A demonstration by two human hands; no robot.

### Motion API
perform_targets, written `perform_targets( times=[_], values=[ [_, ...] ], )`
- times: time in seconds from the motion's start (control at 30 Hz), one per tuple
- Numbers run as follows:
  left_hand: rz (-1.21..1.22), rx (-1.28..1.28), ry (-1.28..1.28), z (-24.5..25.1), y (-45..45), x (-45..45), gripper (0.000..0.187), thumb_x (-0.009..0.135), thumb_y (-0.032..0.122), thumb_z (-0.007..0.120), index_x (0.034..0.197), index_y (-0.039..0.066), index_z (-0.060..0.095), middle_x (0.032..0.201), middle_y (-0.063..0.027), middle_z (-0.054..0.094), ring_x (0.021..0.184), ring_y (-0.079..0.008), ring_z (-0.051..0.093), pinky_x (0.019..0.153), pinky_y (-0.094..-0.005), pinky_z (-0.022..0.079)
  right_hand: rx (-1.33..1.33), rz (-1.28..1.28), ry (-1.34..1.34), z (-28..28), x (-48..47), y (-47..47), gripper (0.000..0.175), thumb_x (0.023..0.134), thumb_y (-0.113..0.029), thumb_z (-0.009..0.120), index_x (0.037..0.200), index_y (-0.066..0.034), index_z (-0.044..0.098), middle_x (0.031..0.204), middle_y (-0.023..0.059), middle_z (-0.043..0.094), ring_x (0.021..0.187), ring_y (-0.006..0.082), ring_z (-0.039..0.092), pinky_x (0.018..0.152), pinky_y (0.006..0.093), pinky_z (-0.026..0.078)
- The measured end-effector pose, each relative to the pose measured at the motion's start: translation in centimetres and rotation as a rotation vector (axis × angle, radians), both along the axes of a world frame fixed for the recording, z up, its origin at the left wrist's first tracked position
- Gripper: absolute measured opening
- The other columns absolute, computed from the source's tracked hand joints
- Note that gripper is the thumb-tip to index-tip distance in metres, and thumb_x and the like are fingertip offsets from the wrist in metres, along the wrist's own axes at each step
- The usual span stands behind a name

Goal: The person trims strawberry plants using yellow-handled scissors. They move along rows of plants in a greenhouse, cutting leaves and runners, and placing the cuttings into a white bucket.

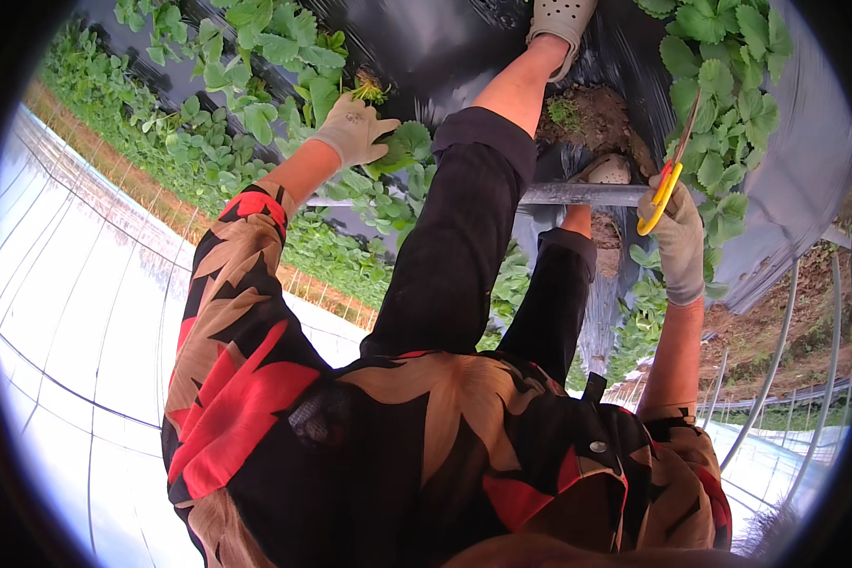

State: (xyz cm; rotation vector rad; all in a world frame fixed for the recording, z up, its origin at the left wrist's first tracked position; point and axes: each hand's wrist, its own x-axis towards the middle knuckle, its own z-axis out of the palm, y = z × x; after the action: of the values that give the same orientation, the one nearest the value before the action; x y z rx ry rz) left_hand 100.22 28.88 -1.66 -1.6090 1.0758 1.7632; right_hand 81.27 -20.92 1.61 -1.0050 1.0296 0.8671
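Observation:
My left hand (355, 131), in a pale knitted glove, reaches into the leafy strawberry plants (255, 92) at upper left. Its thumb and a finger are spread, and nothing shows held. Just beyond its fingertips is a clump of cut-looking stems (370, 86); whether the fingers touch it I cannot tell. At right, my gloved right hand (674, 220) holds scissors (664, 192) with yellow and red handles, their long blades pointing up the picture in front of another strawberry row (728, 106).
Black plastic mulch film (426, 42) covers the beds. Beige clogs (564, 21) are on my feet, one beside bare soil (596, 117). A grey pipe (586, 194) crosses between the rows near my legs. Curved tunnel hoops (770, 362) stand at lower right.

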Motion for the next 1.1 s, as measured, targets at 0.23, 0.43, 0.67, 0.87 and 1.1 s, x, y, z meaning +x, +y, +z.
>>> perform_targets(
  times=[0.23, 0.43, 0.67, 0.87, 1.1],
  values=[
    [-0.175, 0.010, -0.031, 1.2, 0.7, -0.5, 0.047, 0.099, 0.052, 0.064, 0.137, 0.024, 0.068, 0.123, -0.0076, 0.068, 0.123, -0.0264, 0.060, 0.115, -0.0516, 0.034, 0.026, 0.011, 0.057, -0.8, -2.8, -0.1, 0.038, 0.095, -0.016, 0.074, 0.127, -0.0031, 0.057, 0.097, -0.0031, 0.059, 0.085, 0.0062, 0.054, 0.077, 0.0210, 0.045],
    [-0.078, -0.064, -0.201, 1.7, -0.8, -2.2, 0.049, 0.096, 0.045, 0.070, 0.135, 0.016, 0.066, 0.129, -0.0071, 0.063, 0.120, -0.0266, 0.060, 0.111, -0.0551, 0.038, 0.058, 0.006, 0.019, 0.1, -3.7, -1.1, 0.041, 0.093, -0.014, 0.075, 0.129, -0.0024, 0.057, 0.100, -0.0023, 0.060, 0.088, 0.0071, 0.056, 0.080, 0.0223, 0.047],
    [-0.155, 0.030, -0.260, -0.9, -2.4, -2.6, 0.074, 0.096, 0.037, 0.073, 0.162, 0.021, 0.043, 0.135, -0.0079, 0.063, 0.130, -0.0272, 0.058, 0.110, -0.0539, 0.039, -0.024, 0.091, 0.012, 0.3, -4.8, -1.8, 0.043, 0.095, -0.015, 0.075, 0.130, -0.0006, 0.056, 0.100, -0.0017, 0.060, 0.089, 0.0073, 0.058, 0.081, 0.0227, 0.048],
    [-0.409, -0.287, -0.145, -1.8, -3.0, -10.5, 0.063, 0.093, 0.020, 0.069, 0.154, 0.023, 0.055, 0.140, -0.0074, 0.058, 0.134, -0.0276, 0.052, 0.113, -0.0450, 0.037, 0.011, 0.132, 0.015, 1.4, -6.6, -1.8, 0.044, 0.096, -0.019, 0.075, 0.130, 0.0006, 0.056, 0.100, -0.0016, 0.061, 0.088, 0.0070, 0.058, 0.079, 0.0219, 0.048],
    [-0.001, -0.176, -0.078, 2.4, 1.9, -17.4, 0.053, 0.092, 0.016, 0.069, 0.143, 0.029, 0.065, 0.145, -0.0071, 0.057, 0.135, -0.0277, 0.052, 0.108, -0.0425, 0.042, -0.025, 0.173, 0.033, 2.6, -8.7, -3.0, 0.042, 0.095, -0.012, 0.074, 0.132, -0.0006, 0.057, 0.100, -0.0024, 0.061, 0.088, 0.0067, 0.058, 0.079, 0.0222, 0.049]
  ],
)
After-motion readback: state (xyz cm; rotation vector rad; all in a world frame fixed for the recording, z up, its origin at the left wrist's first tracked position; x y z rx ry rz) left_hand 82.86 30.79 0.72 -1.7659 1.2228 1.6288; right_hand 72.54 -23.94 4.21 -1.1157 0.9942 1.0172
